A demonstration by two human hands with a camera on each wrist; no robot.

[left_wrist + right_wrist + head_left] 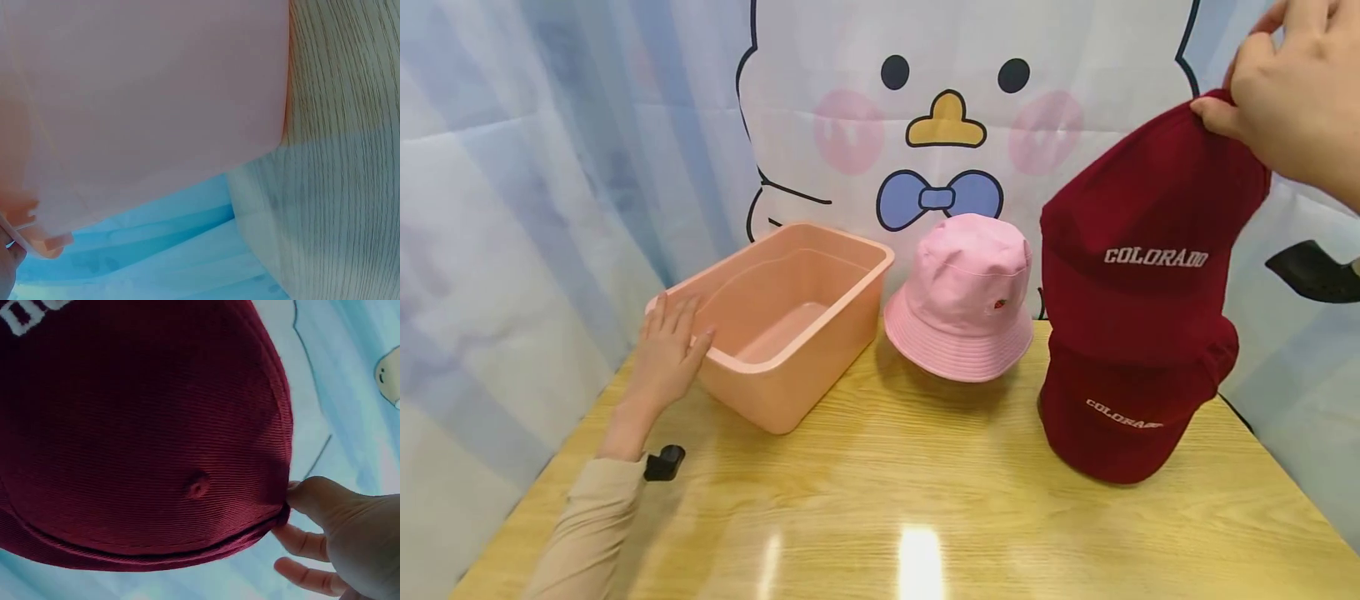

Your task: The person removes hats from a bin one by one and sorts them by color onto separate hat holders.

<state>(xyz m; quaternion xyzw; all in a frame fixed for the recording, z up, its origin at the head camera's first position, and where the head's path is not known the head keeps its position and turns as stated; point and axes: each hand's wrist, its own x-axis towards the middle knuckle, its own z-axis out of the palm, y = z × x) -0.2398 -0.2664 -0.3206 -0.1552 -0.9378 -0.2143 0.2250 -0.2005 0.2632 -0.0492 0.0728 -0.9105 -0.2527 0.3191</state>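
My right hand [1300, 104] pinches the crown of a dark red cap [1150, 200] between thumb and fingers and holds it up at the right. White COLORADO lettering crosses its front, and the right wrist view shows the pinched cloth edge and a fabric button [198, 485]. Directly below, a second dark red COLORADO cap [1112, 450] has its upper part hidden behind the raised one. On the left, my left hand [662, 354] lies with extended fingers on the near left rim of a peach plastic bin [820, 367], whose side fills much of the left wrist view.
A pink bucket hat [970, 267] with a small strawberry emblem sits at the table's back, just right of the bin. Behind the wooden table [880, 483] hangs a curtain [700, 50] with a cartoon figure. Black wrist-camera parts [664, 463] show beside the left sleeve.
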